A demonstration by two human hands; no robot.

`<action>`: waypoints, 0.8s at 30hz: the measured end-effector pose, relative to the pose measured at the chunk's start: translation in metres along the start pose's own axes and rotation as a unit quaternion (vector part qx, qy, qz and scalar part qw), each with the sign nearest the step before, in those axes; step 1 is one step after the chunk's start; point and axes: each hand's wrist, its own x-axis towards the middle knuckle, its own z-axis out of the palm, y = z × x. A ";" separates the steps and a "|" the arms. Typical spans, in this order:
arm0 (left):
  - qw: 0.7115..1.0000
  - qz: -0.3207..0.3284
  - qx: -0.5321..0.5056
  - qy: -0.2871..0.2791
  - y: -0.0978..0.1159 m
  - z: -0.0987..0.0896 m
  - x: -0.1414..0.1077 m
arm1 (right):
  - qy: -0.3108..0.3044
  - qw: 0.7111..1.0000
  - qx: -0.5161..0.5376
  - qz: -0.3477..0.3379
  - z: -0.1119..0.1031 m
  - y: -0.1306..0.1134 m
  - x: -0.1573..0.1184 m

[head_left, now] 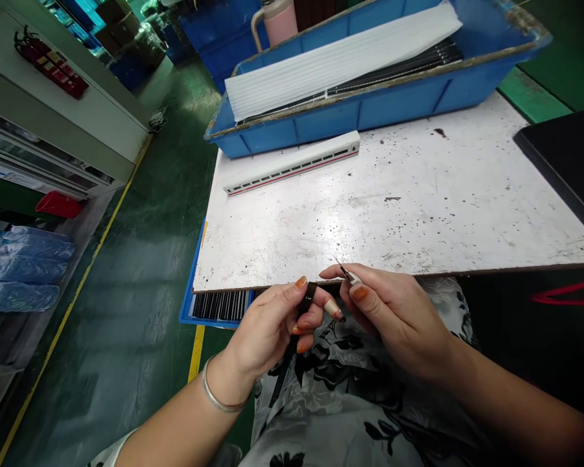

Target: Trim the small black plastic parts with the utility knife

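My left hand (269, 331) pinches a thin black strip (286, 363) that hangs down past the fingers, just in front of the table edge. A beige finger cot (333, 310) covers one of its fingertips. My right hand (393, 318) holds a small pointed metal tool (350, 276) between thumb and finger, its tip close to the left hand's fingers. Both hands are over my patterned lap, just below the front edge of a white speckled workbench (398, 220). A white slotted plastic bar (292, 162) lies farther up the bench, out of reach of the fingers.
A blue crate (364, 107) of white and black strips stands at the bench's back edge. Black strips lie in a blue tray (218, 305) below the front edge. A black pad (564, 162) sits at right. Green floor with a yellow line (197, 353) lies left.
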 end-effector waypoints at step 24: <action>0.952 0.106 0.265 0.108 -0.002 0.004 -0.001 | -0.031 0.999 -0.035 0.013 -0.002 0.002 0.000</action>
